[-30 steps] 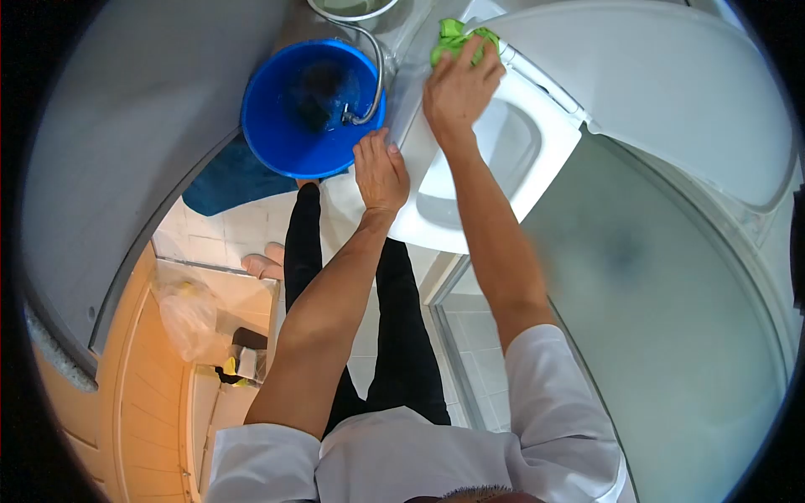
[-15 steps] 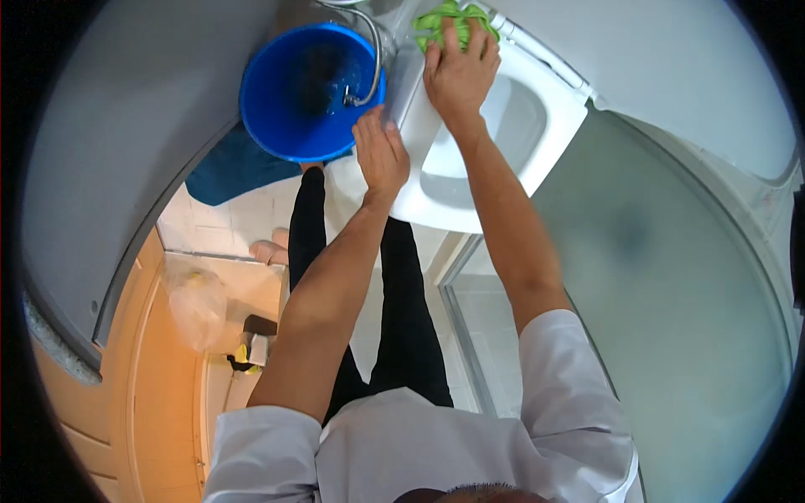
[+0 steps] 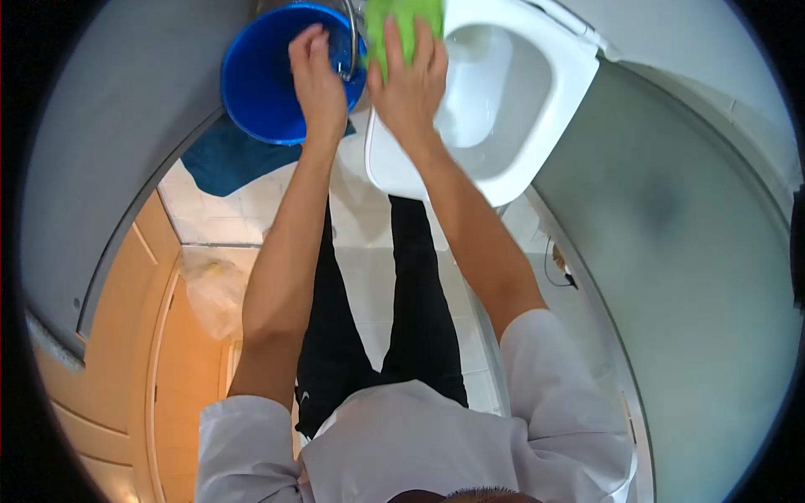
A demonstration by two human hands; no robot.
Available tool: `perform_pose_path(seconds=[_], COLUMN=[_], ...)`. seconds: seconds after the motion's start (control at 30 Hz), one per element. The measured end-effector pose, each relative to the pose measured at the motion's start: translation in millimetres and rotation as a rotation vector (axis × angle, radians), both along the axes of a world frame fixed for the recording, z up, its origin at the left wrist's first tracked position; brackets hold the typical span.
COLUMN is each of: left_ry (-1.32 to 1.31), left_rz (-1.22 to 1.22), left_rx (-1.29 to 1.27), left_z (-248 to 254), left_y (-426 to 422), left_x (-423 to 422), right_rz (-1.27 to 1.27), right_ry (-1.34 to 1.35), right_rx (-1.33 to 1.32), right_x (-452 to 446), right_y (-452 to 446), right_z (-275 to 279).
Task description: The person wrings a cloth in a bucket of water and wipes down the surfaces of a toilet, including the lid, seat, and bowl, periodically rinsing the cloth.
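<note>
My right hand (image 3: 411, 88) presses down on a bright green cloth (image 3: 426, 15) with its fingers spread over it. The cloth lies at the left side of the white toilet (image 3: 537, 138), between its rim and the bucket, and is blurred. My left hand (image 3: 319, 84) reaches over the blue bucket (image 3: 251, 92) with its fingers stretched out and nothing visible in them. A metal shower hose (image 3: 352, 42) runs down over the bucket's right side, close to my left fingertips. The bucket's contents are mostly hidden in shadow.
A dark blue mat (image 3: 231, 159) lies on the tiled floor below the bucket. A frosted glass panel (image 3: 688, 277) curves along the right. Near the wooden door (image 3: 109, 335) on the left hangs a clear plastic bag (image 3: 214, 293). A grey surface (image 3: 134, 109) fills the upper left.
My right hand and the green cloth have shifted left, from the toilet's back to its left side. My left hand has moved up and left from beside the bucket to over it.
</note>
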State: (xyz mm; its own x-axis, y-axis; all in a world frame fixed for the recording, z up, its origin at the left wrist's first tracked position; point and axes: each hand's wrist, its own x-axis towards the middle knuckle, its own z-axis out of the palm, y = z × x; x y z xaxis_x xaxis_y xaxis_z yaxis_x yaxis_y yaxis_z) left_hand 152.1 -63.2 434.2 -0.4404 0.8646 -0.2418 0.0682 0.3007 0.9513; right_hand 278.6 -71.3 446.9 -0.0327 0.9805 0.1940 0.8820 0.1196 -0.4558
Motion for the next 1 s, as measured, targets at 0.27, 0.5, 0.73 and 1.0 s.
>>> perform_pose_path(seconds=[0.27,0.5,0.73,1.0], left_ry=[0.521,0.732,0.750,0.741], left_rz=[-0.364,-0.431,-0.438,-0.422], left_rx=[0.051,0.122,0.114,0.105], left_z=[-9,-6,-7,2], left_y=[44,16,15,19], left_x=[47,53,40,39], right_rz=[0.306,0.369,0.002,-0.500], right_ry=[-0.052,-0.458,-0.281,0.056], right_rx=[-0.254,-0.489,-0.085,-0.200], right_x=[47,221,219,222], right_y=[-189,-183,-8,-26], right_z=[14,17,22,-1])
